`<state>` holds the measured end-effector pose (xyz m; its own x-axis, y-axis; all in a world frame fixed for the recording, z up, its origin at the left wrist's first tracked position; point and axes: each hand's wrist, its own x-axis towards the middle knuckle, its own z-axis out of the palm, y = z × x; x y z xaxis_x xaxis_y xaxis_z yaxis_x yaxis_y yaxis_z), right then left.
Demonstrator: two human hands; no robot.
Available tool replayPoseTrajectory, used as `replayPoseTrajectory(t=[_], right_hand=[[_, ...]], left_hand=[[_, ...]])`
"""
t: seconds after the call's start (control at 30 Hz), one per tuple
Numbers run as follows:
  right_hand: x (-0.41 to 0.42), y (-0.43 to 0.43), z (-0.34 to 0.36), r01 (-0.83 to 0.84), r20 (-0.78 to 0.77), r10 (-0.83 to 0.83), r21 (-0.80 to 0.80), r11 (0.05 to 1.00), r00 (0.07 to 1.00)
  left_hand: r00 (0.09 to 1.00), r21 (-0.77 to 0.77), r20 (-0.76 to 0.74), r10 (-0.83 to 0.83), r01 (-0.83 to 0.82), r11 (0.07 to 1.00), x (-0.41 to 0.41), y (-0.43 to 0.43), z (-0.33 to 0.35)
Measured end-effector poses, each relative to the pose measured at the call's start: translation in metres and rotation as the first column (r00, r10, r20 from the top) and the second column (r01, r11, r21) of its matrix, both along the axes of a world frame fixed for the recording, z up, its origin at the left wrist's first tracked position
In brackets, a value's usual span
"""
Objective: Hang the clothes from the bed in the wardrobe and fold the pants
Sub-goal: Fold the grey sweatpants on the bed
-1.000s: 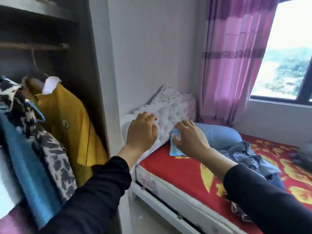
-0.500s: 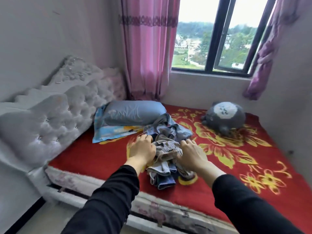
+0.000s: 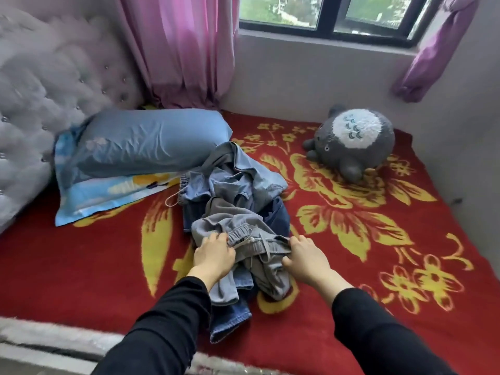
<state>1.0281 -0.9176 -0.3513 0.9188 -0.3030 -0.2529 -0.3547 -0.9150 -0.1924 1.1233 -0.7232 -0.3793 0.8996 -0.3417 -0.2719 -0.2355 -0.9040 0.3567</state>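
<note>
Grips with the left hand [image 3: 213, 255] the left end of the elastic waistband of the grey pants [image 3: 270, 277], fingers curled into the bunched cloth. Clamps the right end of that waistband with the right hand [image 3: 308, 259], fingers curled onto the fabric, with the drawstring between the two hands. Holds the pants at the near end of a crumpled pile on the red flowered blanket [image 3: 81, 261], atop light blue denim [image 3: 238, 182] and dark blue jeans [image 3: 230, 318], with a jeans hem toward the near edge of the bed. Faces, from left to right, a tufted white headboard [image 3: 40, 90] at far left, a blue pillow [image 3: 151, 142] on a printed cloth [image 3: 108, 196] just beside the pile, a pink curtain [image 3: 184, 50] behind the pillow, a grey plush toy [image 3: 354, 142] well apart from the clothes near the wall, and a knotted purple curtain [image 3: 433, 50] beside the window [image 3: 324, 14].
</note>
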Motion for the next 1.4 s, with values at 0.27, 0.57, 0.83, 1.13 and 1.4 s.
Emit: replayPoseTrajectory(t=[0.27, 0.57, 0.83, 1.13, 1.4], right_hand=[[0.063, -0.06, -0.12, 0.1, -0.199, -0.089, 0.046, 0.994, 0.976], [0.097, -0.091, -0.215, 0.185, -0.239, -0.177, 0.01, 0.983, 0.955], [0.089, -0.092, -0.221, 0.423, -0.173, -0.394, 0.529, 0.736, 0.903], [0.079, -0.146, -0.103, 0.475, -0.136, -0.819, 0.861, 0.18, 0.557], [0.036, -0.285, 0.042, 0.32, 0.065, -0.978, 0.939, 0.127, 0.198]], left_hand=[[0.963, -0.009, -0.133, 0.236, -0.239, 0.971, 0.054, -0.031, -0.111], [0.727, -0.276, -0.335, 0.599, -0.684, 0.676, 0.087, -0.033, -0.195], [0.508, -0.1, -0.573, 0.643, -0.822, 0.561, 0.101, -0.039, -0.2], [0.756, -0.467, -0.529, 0.385, -0.639, 0.611, 0.092, -0.104, -0.059], [0.953, -0.736, -0.302, -0.019, -0.221, 0.64, 0.07, -0.26, 0.097]])
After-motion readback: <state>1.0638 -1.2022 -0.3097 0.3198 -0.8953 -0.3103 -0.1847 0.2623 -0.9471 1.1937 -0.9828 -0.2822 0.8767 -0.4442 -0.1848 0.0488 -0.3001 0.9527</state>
